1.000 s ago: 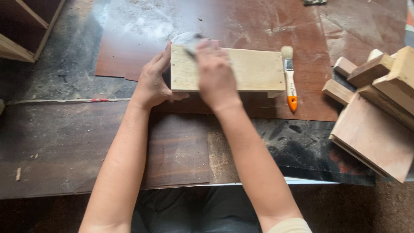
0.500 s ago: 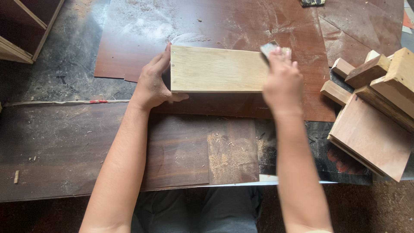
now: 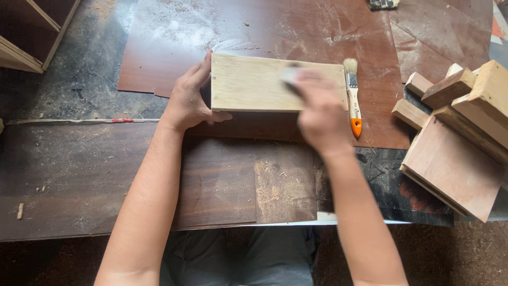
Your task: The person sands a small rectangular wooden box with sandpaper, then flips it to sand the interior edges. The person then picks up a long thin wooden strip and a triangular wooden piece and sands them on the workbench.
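the wooden block (image 3: 254, 85) lies at 12 o'clock on the dusty brown worktop (image 3: 317, 26). the left hand (image 3: 188, 100) grips its left end, fingers curled over the edge. the right hand (image 3: 317, 114), blurred, presses a small grey sanding pad (image 3: 290, 75) onto the block's top right. a paintbrush (image 3: 352, 98) with an orange handle lies just beside the block at 3 o'clock, wood offcuts (image 3: 460, 122) beyond.

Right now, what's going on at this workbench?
A person is working on a pale wooden block on a dusty brown board. The left hand braces the block's left end. The right hand, blurred, presses a small grey pad on its top. A paintbrush lies to its right, beside stacked wood offcuts.
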